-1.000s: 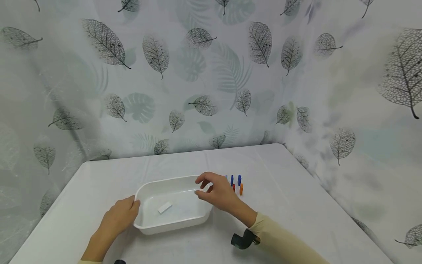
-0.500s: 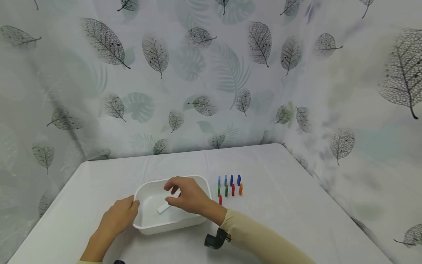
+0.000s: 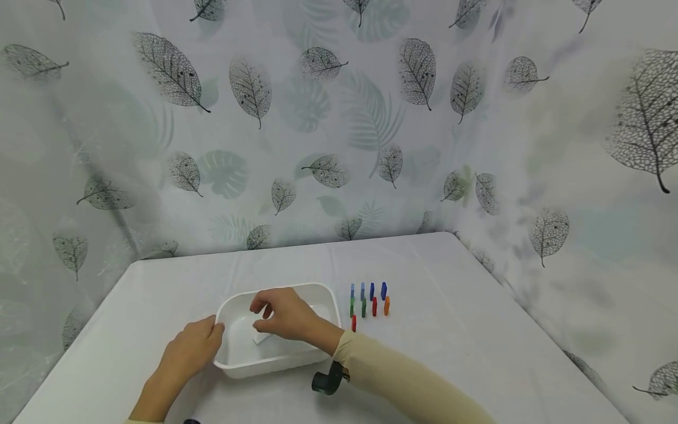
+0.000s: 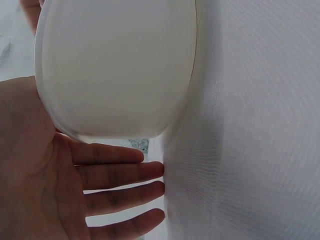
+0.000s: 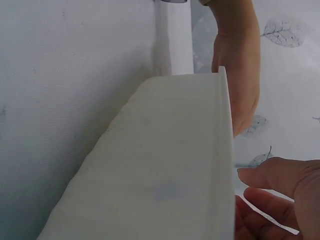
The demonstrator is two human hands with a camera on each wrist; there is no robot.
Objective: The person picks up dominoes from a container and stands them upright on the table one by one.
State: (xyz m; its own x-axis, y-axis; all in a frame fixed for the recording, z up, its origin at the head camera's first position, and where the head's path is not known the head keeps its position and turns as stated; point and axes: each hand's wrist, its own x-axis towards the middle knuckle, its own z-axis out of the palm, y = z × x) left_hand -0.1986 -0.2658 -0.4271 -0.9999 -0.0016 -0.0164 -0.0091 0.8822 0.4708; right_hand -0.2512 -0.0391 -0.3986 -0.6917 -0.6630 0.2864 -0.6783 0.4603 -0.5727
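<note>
A shallow white rectangular tray (image 3: 286,361) sits on the table. At its left end my left hand (image 3: 186,352) holds the rim, the thumb over the edge. In the left wrist view the other fingers (image 4: 120,175) reach straight down outside the wall. My right hand (image 3: 288,313) hovers over the tray with bent fingers, thumb and fingertips apart. A small white block (image 3: 261,338) lies on the tray floor just below it, partly covered by the hand. The right wrist view shows the thumb (image 5: 272,175) beside the tray wall; nothing is seen between thumb and fingers.
To the right of the tray, several small coloured blocks (image 3: 364,306) stand upright in rows: light blue, dark blue, green, red and orange. A white cloth covers the table (image 3: 450,330). Leaf-patterned curtains (image 3: 339,135) hang behind and at both sides.
My right hand has moved left from the tray's right end to above the white block, uncovering the coloured blocks. My left hand and the tray have stayed in place.
</note>
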